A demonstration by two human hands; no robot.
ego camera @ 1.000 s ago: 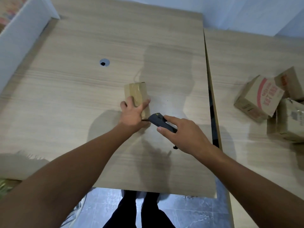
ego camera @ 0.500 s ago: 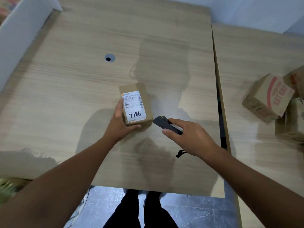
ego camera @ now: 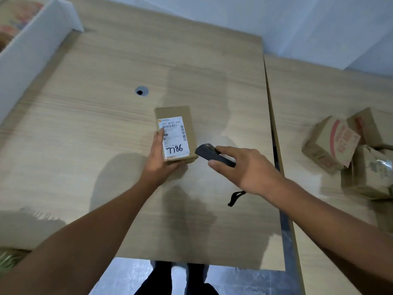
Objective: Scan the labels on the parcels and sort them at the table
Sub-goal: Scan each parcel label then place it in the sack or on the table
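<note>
A small brown cardboard parcel (ego camera: 187,122) lies in the middle of the wooden table (ego camera: 106,135), its white label (ego camera: 174,137) facing up with barcodes and a handwritten "7786". My left hand (ego camera: 162,160) grips the parcel's near left corner, thumb on the label's left edge. My right hand (ego camera: 246,169) holds a black handheld scanner (ego camera: 207,153) just right of the parcel, its nose pointing at the parcel's near right corner. A black wrist strap (ego camera: 235,198) hangs below that hand.
Several brown parcels (ego camera: 331,143) lie piled on a second table (ego camera: 308,99) at the right, across a narrow gap. A white bin (ego camera: 32,52) stands at the far left. A cable hole (ego camera: 140,91) sits beyond the parcel. My legs show below the table's front edge.
My left hand turned the parcel over, so the label now faces up, and shifted to its left side. My right hand with the scanner stays just right of the parcel.
</note>
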